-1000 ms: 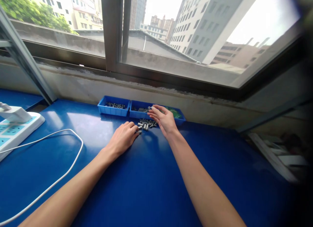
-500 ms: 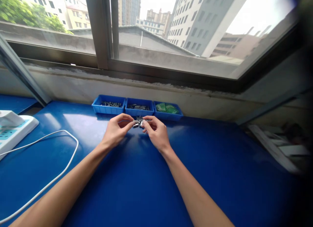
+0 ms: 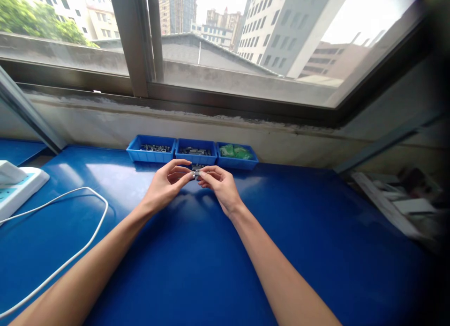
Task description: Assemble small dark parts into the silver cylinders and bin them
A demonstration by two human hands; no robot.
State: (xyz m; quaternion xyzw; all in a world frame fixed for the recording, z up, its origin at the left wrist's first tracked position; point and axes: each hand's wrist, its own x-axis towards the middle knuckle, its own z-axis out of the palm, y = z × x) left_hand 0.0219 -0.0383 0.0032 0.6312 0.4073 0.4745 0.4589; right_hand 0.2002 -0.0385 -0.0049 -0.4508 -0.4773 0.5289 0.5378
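My left hand [image 3: 168, 183] and my right hand [image 3: 221, 185] meet over the table, thumbs and fingers pinched. Between their fingertips is a small grey metal part [image 3: 197, 174], too small to make out exactly; both hands grip it. Just behind the fingertips lies a pile of small metal parts [image 3: 197, 166], mostly hidden by the hands. Beyond it stand three blue bins in a row. Small metal pieces fill the left bin [image 3: 151, 158], longer grey metal pieces lie in the middle bin [image 3: 195, 158], and green items sit in the right bin [image 3: 237, 164].
A white power strip [image 3: 33, 183] lies at the left, and a white cable [image 3: 100, 223] curves across the blue table [image 3: 197, 270]. Behind the bins runs the wall under a window [image 3: 225, 99]. Blurred objects [image 3: 404, 199] sit at the far right.
My right hand has come down from the middle bin, and my left hand has lifted off the table beside the pile. Both now pinch a small metal part together. The view has shifted slightly.
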